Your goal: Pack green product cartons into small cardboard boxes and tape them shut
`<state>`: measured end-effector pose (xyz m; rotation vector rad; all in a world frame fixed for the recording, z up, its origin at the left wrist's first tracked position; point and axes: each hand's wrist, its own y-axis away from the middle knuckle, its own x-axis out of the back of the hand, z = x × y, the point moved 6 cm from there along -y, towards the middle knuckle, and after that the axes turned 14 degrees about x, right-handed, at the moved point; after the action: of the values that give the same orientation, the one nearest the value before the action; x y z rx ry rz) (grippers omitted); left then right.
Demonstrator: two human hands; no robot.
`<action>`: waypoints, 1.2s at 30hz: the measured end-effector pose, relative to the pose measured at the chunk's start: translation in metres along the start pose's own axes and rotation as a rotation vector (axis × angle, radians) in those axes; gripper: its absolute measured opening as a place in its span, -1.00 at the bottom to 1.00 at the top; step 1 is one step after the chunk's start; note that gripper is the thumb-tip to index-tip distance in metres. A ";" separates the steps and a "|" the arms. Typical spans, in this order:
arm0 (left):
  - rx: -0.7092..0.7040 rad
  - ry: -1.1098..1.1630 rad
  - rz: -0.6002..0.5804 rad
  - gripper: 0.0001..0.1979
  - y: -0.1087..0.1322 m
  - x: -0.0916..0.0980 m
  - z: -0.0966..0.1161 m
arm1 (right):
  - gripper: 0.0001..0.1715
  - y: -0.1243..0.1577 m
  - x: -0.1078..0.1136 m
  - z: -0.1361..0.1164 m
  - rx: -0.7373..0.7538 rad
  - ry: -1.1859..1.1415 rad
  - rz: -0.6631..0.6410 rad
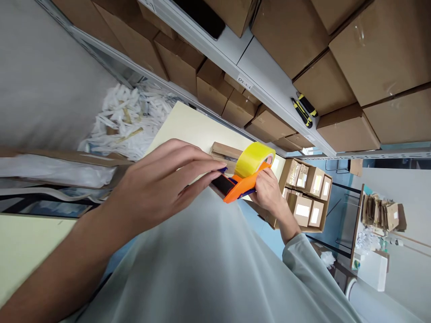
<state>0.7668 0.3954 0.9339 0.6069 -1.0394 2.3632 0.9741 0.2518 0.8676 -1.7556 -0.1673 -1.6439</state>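
Observation:
An orange and dark-blue tape dispenser [239, 190] carries a roll of yellow packing tape [255, 159]. My right hand [268, 189] is closed around its far side. Reaching in from the left, my left hand [164, 177] pinches the dark-blue front part of the dispenser beside its black roller and toothed edge. Whether a tape end is also between those fingertips I cannot tell. Behind the dispenser, a brown cardboard box [220, 148] lies on the pale yellow tabletop [185, 121], partly hidden by the roll and my hand.
Shelves hold many brown cartons [296, 40], two yellow-black utility knives [303, 110] and a black phone [202, 18]. White paper scraps [126, 116] are heaped at left. An open carton [328, 193] of labelled boxes stands at right, with flattened cardboard [380, 213] beyond it.

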 end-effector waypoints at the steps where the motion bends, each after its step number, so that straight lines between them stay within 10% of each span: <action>1: 0.000 -0.007 -0.009 -0.81 0.000 -0.001 0.000 | -0.82 0.000 0.000 -0.001 0.005 0.000 -0.001; 20: -0.028 -0.015 0.017 -0.47 0.020 -0.019 0.006 | -0.84 0.026 -0.019 0.007 -0.073 -0.052 -0.144; 36: 0.243 0.018 0.014 -0.69 0.028 -0.025 -0.024 | -0.78 0.034 -0.015 0.019 -0.149 -0.317 -0.247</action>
<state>0.7654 0.3913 0.8896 0.6650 -0.7558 2.5232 1.0059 0.2429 0.8412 -2.1770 -0.4327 -1.5672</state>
